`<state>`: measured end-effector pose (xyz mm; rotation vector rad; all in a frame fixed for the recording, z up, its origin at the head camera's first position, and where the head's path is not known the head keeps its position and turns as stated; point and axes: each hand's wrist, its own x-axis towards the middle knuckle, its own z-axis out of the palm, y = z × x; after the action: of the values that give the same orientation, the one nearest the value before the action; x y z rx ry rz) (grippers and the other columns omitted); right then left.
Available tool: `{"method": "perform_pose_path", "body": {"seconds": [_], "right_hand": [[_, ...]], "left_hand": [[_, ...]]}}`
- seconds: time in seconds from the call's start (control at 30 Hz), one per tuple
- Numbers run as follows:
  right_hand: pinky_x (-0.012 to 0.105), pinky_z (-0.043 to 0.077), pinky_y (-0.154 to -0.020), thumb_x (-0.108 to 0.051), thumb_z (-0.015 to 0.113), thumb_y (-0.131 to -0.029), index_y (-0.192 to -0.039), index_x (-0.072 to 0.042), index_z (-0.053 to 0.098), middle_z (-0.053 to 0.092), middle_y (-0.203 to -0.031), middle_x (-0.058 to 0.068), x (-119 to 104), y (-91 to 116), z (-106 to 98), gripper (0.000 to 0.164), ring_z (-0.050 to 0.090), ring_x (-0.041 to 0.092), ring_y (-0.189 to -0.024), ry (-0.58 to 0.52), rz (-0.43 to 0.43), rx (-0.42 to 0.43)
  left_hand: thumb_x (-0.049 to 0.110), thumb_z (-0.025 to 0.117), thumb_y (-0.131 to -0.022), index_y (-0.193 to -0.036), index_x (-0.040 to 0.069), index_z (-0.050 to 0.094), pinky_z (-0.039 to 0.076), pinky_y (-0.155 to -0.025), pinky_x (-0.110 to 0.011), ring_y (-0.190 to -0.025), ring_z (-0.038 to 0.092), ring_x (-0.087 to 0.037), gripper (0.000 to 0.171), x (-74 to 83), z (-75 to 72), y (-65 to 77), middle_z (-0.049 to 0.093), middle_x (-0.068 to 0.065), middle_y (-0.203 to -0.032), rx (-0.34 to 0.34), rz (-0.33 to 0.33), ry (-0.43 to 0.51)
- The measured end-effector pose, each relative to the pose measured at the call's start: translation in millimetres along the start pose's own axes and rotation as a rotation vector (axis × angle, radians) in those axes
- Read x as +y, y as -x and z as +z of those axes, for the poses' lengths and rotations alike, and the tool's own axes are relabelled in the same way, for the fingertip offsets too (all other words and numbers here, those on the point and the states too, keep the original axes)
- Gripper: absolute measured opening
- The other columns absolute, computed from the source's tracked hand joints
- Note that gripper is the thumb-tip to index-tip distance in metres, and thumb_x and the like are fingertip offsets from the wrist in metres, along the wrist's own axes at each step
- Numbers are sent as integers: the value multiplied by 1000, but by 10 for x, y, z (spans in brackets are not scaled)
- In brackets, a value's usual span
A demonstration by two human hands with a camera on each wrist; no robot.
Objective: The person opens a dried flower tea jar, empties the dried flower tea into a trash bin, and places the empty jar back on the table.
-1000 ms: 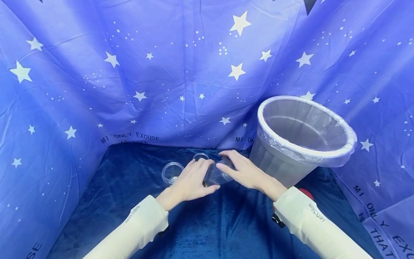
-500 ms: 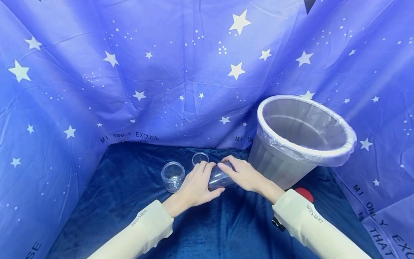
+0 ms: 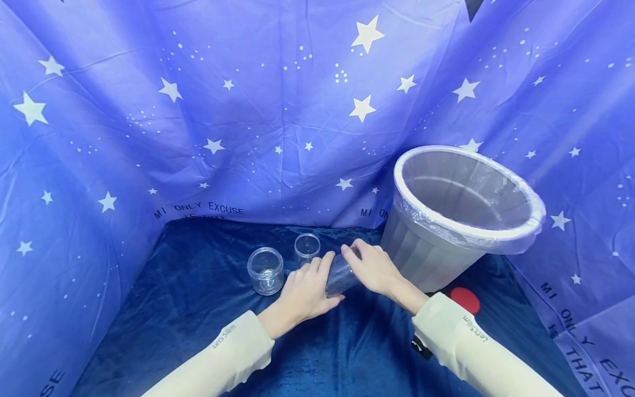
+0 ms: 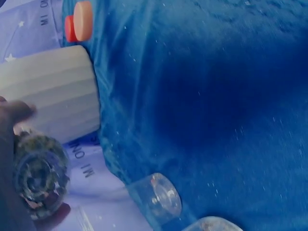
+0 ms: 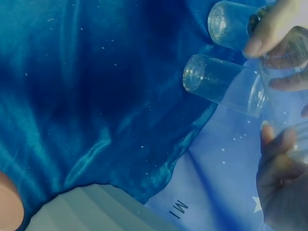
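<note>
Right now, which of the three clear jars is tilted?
The held jar, slanting between the left hand and right hand. The leftmost jar and the rear jar stand upright on the blue cloth.

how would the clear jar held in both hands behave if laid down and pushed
The clear jar is probably stiff, since its walls look smooth and uncrushed. It may be slippery, given its glossy surface. Laid on its side, it would likely roll, being round, though the creased blue cloth might slow it.
</note>
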<state>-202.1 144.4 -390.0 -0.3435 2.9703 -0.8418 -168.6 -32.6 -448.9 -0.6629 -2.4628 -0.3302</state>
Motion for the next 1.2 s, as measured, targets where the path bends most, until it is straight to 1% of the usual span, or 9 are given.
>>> {"method": "perform_pose_path", "body": {"seconds": [0.07, 0.23, 0.43, 0.5, 0.63, 0.9, 0.97, 1.13, 1.2], "right_hand": [[31, 45, -62, -44, 43, -101, -94, -13, 63, 67, -81, 4, 6, 14, 15, 37, 61, 18, -73, 4, 4, 15], [30, 42, -56, -40, 44, -101, -90, -14, 62, 65, -76, 3, 17, 56, 56, 34, 56, 16, -64, 22, -11, 51], [30, 41, -51, -33, 45, -101, -85, -11, 60, 60, -68, 3, 24, 90, 86, 31, 53, 15, -57, 86, -98, 96], [30, 40, -50, -30, 45, -101, -84, -11, 60, 57, -64, 2, 41, 102, 89, 29, 51, 14, -55, 84, -121, 110], [28, 40, -49, -25, 46, -100, -83, -10, 60, 58, -64, 2, 77, 122, 85, 27, 50, 12, -53, 62, -161, 138], [26, 40, -48, -23, 46, -99, -80, -10, 58, 59, -63, 3, 132, 128, 76, 26, 50, 11, -51, 49, -227, 175], [25, 40, -48, -21, 47, -98, -80, -10, 58, 59, -63, 2, 146, 125, 73, 24, 51, 10, -51, 61, -289, 195], [22, 40, -47, -16, 50, -92, -80, -11, 57, 59, -63, -2, 181, 125, 45, 15, 53, 9, -52, 93, -510, 273], [21, 40, -47, -16, 51, -92, -82, -11, 58, 59, -64, -3, 184, 122, 27, 13, 52, 9, -52, 98, -551, 279]], "left_hand": [[52, 81, -66, -128, 9, 49, 53, -49, -36, -67, 66, -22, 81, 21, 15, 6, 66, -5, -91, -15, -14, -3], [45, 80, -65, -126, 13, 48, 52, -49, -35, -65, 64, -20, 75, 37, 33, 28, 64, -3, -88, -66, -45, 92], [42, 81, -61, -122, 13, 51, 51, -47, -33, -58, 63, -19, 74, 5, 71, 59, 66, -2, -85, -23, -20, 150], [42, 81, -61, -122, 13, 51, 52, -48, -33, -59, 63, -18, 74, 1, 75, 56, 67, -2, -86, -24, -10, 166], [40, 82, -60, -122, 13, 51, 53, -51, -33, -63, 64, -17, 74, 6, 59, 33, 67, -1, -87, -46, -1, 213], [38, 81, -60, -120, 15, 52, 53, -53, -32, -67, 64, -14, 70, 24, 27, -5, 67, 0, -87, -64, -5, 254], [38, 81, -60, -120, 14, 53, 52, -53, -31, -68, 63, -13, 70, 27, 27, -2, 67, 0, -87, -68, -10, 287], [37, 81, -63, -120, 14, 54, 49, -57, -24, -70, 60, -7, 68, 33, 5, 0, 65, 4, -85, -123, -42, 435], [37, 81, -63, -122, 15, 54, 49, -59, -23, -71, 60, -6, 68, 30, -12, -11, 65, 5, -85, -152, -60, 477]]}}
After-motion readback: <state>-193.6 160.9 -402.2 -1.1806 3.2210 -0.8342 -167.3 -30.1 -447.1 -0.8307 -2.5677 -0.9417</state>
